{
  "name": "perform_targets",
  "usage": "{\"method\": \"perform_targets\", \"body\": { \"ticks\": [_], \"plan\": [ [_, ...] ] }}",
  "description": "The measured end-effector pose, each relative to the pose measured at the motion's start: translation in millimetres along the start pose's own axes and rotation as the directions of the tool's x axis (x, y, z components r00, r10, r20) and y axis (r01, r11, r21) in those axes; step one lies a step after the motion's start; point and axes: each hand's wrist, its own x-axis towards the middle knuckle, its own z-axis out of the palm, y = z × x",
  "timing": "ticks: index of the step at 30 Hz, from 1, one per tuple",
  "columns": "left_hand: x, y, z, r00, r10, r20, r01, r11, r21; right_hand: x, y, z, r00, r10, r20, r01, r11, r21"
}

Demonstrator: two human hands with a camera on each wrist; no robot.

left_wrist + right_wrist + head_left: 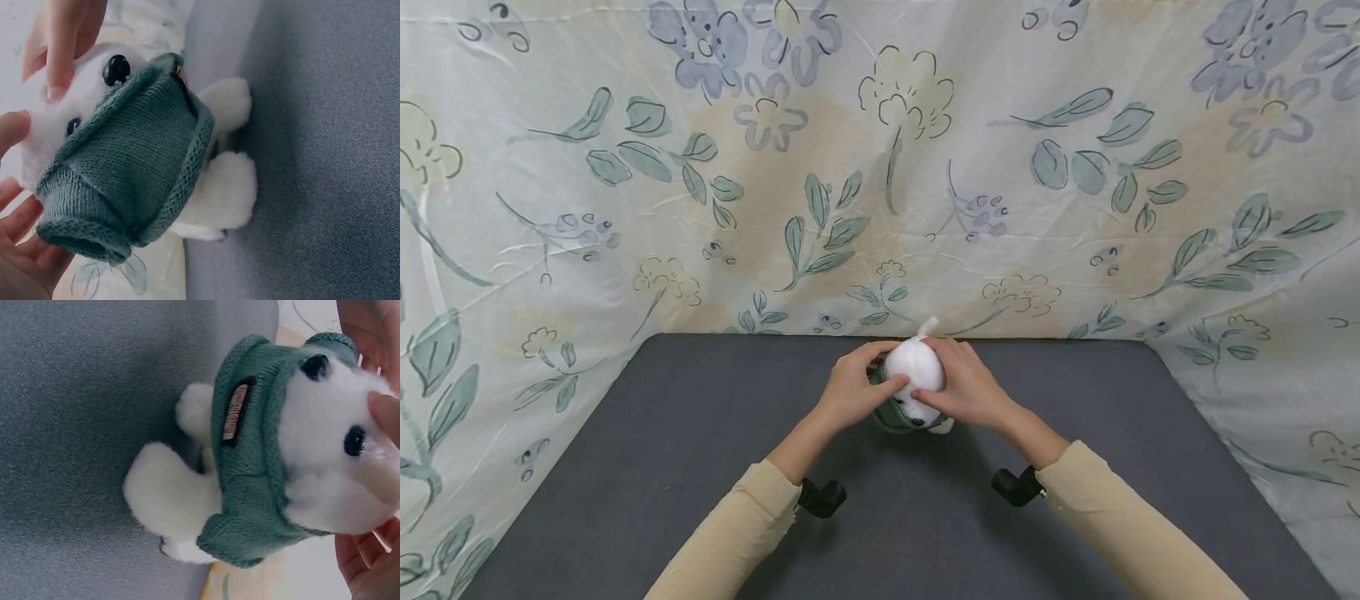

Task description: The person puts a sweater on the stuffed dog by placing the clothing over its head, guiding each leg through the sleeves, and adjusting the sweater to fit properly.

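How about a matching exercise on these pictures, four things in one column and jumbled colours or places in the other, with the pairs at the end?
1. Knitted sweater
2. Plush animal's head
3. Tabletop
4. Floral cloth

A. Dark grey
B. Rising behind the table
C. Green
D. White, between the left hand and right hand

Pairs: 1-C, 2-D, 3-A, 4-B.

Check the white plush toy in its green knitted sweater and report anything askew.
The green knitted sweater sits oddly on the white plush toy: its rolled collar rides up close to the black nose, and one sleeve gapes with no paw showing.
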Motion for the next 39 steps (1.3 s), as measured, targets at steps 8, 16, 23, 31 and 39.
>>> {"method": "perform_targets", "body": {
  "ticks": [8, 16, 23, 31, 39],
  "plan": [
    [-4.6, -2.5, -3.2, 1.000, 0.003, -0.026, -0.004, 0.999, -0.035, 2, -2, -5.2, 0.999, 0.026, 0.042, -0.030, 0.995, 0.094],
    [-9.4, -8.9, -3.6, 0.999, -0.042, -0.009, 0.042, 0.999, 0.014, 3, -2, -6.7, 0.996, 0.058, 0.064, -0.067, 0.987, 0.148],
    [-9.9, -14.7, -2.0, 1.000, 0.000, -0.011, 0.000, 1.000, 0.008, 2, -2, -6.7, 0.995, 0.070, 0.064, -0.080, 0.984, 0.162],
    [-7.9, -18.7, 3.2, 0.995, -0.006, -0.101, 0.010, 0.999, 0.035, 1, -2, -6.1, 0.995, 0.083, 0.057, -0.091, 0.984, 0.154],
    [-8.4, -28.3, 8.7, 0.990, -0.022, -0.140, 0.038, 0.993, 0.111, 1, 0, -7.1, 0.994, 0.094, 0.058, -0.103, 0.980, 0.168]
  ]
}}
